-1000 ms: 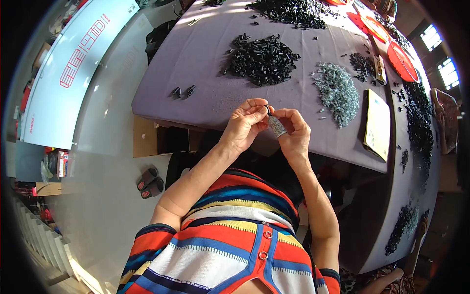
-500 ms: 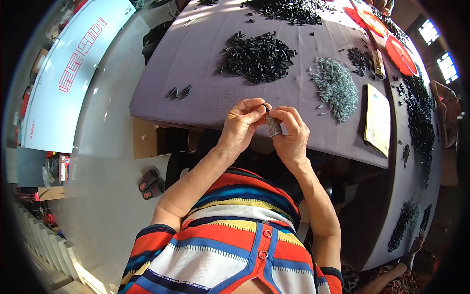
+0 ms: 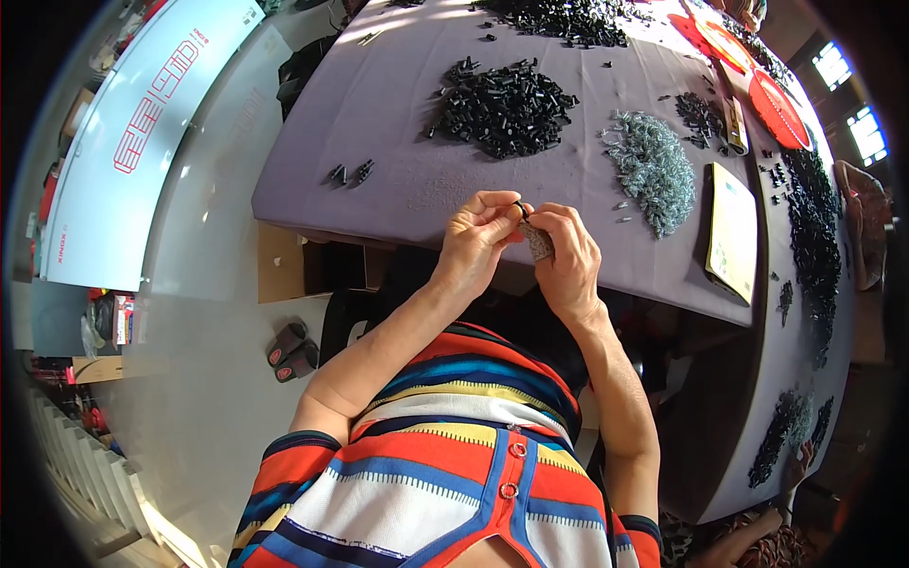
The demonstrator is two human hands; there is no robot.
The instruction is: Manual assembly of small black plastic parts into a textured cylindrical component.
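Just past the table's near edge, my left hand [image 3: 470, 239] and my right hand [image 3: 571, 254] meet fingertip to fingertip. Pinched between them is a small black plastic piece [image 3: 522, 210], mostly covered by the fingers. A grey speckled sleeve-like thing [image 3: 540, 243] shows by my right index finger; whether it is worn or held I cannot tell. Beyond my hands lies a heap of small black tubular parts [image 3: 504, 109]. To its right spreads a pile of small clear pieces [image 3: 653, 170]. Several black parts [image 3: 352, 173] sit apart at the left.
A yellowish booklet [image 3: 730, 232] lies right of the clear pile. Red round trays [image 3: 778, 109] and more black parts [image 3: 812, 246] occupy the right side. Another person's hand [image 3: 803, 462] is at lower right. An open cardboard box [image 3: 281, 265] stands under the table; shoes [image 3: 293, 352] rest on the floor.
Both hands have shifted slightly to the right, still pinching the black piece. My right fingers now cover more of the grey speckled thing. The other person's hand at lower right has moved.
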